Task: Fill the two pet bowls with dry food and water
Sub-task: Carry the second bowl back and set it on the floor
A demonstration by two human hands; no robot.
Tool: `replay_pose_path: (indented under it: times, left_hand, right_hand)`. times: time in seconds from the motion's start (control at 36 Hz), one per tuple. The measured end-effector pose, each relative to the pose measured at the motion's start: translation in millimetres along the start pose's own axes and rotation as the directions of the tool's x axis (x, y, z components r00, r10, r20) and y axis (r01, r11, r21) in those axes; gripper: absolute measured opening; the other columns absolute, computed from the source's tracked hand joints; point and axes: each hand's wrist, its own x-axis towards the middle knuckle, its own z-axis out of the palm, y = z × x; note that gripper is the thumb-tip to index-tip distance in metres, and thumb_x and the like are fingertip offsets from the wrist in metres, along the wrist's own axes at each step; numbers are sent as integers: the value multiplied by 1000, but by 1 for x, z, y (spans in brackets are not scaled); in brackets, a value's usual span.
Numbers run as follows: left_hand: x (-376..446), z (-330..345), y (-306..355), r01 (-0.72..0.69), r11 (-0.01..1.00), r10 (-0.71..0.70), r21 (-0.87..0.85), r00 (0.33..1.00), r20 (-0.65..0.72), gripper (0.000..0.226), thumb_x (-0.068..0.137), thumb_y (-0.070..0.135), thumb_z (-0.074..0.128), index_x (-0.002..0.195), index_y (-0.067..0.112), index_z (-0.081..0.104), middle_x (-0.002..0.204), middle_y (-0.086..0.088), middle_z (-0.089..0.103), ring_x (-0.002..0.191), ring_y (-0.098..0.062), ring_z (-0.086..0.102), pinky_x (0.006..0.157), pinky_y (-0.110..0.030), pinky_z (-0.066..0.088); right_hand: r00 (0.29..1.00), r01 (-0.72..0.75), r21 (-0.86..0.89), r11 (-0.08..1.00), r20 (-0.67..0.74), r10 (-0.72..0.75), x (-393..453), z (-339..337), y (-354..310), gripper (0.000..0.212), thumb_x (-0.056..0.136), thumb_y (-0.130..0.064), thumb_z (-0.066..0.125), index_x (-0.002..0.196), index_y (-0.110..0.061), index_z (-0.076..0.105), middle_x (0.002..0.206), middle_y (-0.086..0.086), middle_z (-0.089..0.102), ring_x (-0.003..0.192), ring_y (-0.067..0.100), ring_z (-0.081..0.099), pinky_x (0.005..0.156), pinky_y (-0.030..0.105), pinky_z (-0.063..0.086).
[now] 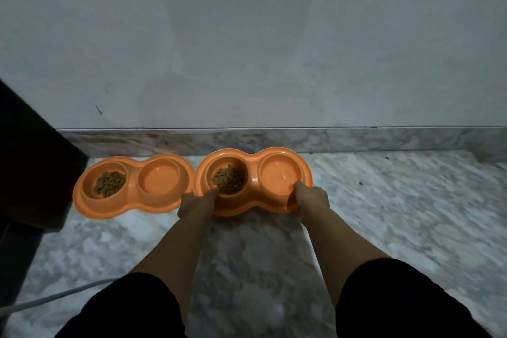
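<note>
The double bowl in my hands [253, 167] is an orange dish with two wells, and it sits on or just above the marble floor [411, 214], close to the skirting [384, 138] at the foot of the wall; I cannot tell whether its base is touching down. Its left well holds a heap of dry food [229, 180], and its right well [282, 175] shows a glossy surface with a small ripple, which I judge to be water, though the dim light leaves me unsure. My left hand [196, 204] grips the near rim by the food well, thumb curled over the edge, and my right hand [311, 196] grips the near rim by the other well the same way. Just beside it on the left, with their rims nearly touching, the second double bowl [131, 186] lies flat on the floor, kibble [109, 184] in its left well and its right well [159, 180] looking smooth and orange; whether there is water in it I cannot say. So the food seems done for both dishes, one water well looks filled, and what is left is to settle this dish and check the other's water. A dark piece of furniture [30, 173] stands at the far left, and a pale cable [55, 296] trails across the floor near my knee.
</note>
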Motion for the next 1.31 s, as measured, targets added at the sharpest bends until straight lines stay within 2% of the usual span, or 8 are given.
replay_pose_path:
  times: [0.11,0.28,0.5,0.83,0.97,1.11,1.22,1.31]
  left_hand:
    - [17,6,-6,3,998,-3,64,1000,2,74,81,42,69,140,6,41,133,-17,54,119,-39,53,100,-47,46]
    - [33,11,-11,3,992,0,124,1000,-26,72,77,51,67,135,12,51,129,-12,60,117,-36,55,100,-47,46]
    - [42,20,-13,-7,986,14,165,999,-44,69,82,50,67,138,12,50,136,-12,55,126,-35,50,106,-45,41]
    - [46,21,-2,-29,958,46,286,997,-54,71,83,54,62,137,9,51,137,-14,56,125,-36,51,105,-44,41]
    - [44,25,1,8,956,18,295,996,-83,74,87,50,60,139,0,45,139,-20,52,127,-38,48,105,-43,41]
    - [24,28,24,71,938,-36,338,993,-111,70,97,49,42,141,-5,39,143,-24,44,129,-39,45,100,-40,39]
    - [-8,14,57,65,910,-15,410,992,-124,63,102,46,26,140,-1,43,143,-23,44,131,-37,43,103,-41,36]
    - [-36,4,82,-23,904,65,427,994,-84,56,103,40,28,137,-1,47,140,-24,47,129,-39,44,105,-42,35]
  right_hand:
    - [1000,-12,-41,999,20,13,14,6,4,52,89,-34,56,128,-2,50,121,20,58,107,36,58,76,38,50]
    - [999,-9,-94,996,44,13,30,17,13,50,84,-39,57,120,-4,55,115,18,61,104,35,60,94,46,51]
    - [999,37,-126,991,36,-33,45,27,17,51,85,-42,55,119,-3,57,116,18,62,105,35,61,96,47,49]
    - [995,81,-146,986,68,-72,55,31,15,37,90,-42,56,92,-6,62,103,18,68,98,36,64,93,47,51]
    - [994,91,-151,984,78,-80,46,27,10,47,95,-44,45,114,-4,61,114,17,64,105,34,60,97,43,48]
    - [988,149,-168,975,61,-140,30,20,-10,56,98,-40,43,142,-6,41,143,17,45,129,35,45,106,39,36]
    - [983,183,-143,973,36,-180,-4,3,-35,58,95,-38,48,146,-12,36,151,10,38,136,30,40,110,37,33]
    - [981,192,-140,971,38,-189,-30,-11,-48,57,95,-37,48,146,-13,37,151,7,38,136,27,40,108,34,34]
